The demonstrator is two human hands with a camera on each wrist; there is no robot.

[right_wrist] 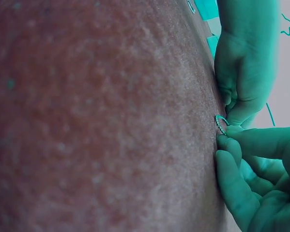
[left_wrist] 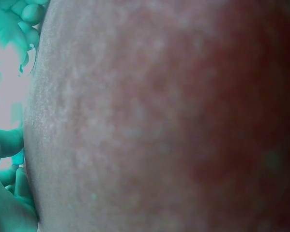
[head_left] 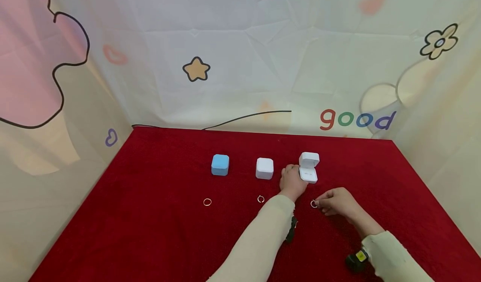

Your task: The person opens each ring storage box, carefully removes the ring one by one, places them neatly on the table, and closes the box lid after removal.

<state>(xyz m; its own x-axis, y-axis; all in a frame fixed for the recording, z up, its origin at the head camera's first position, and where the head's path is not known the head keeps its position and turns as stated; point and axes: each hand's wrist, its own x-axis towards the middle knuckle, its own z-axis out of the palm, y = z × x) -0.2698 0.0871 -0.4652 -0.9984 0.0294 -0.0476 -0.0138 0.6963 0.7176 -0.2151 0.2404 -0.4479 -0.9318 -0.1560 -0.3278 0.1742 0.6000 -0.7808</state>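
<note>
An opened white ring box (head_left: 308,174) stands on the red cloth with its lid raised and a pale slotted insert showing. My left hand (head_left: 293,182) grips it by its left side; the fingertips are partly hidden. In front of the box, my right hand (head_left: 338,202) pinches a ring (head_left: 313,204) between thumb and fingers, close to the cloth. The right wrist view shows this ring (right_wrist: 220,124) with a beaded-looking band at the fingertips. Only part of the left hand (left_wrist: 9,198) appears at the edge of the left wrist view.
A closed white ring box (head_left: 264,168) and a closed blue ring box (head_left: 220,165) stand to the left. Nearer me lie an open-ended ring (head_left: 261,199) and a plain thin ring (head_left: 207,202). A printed curtain (head_left: 240,85) hangs behind the red cloth (head_left: 158,215).
</note>
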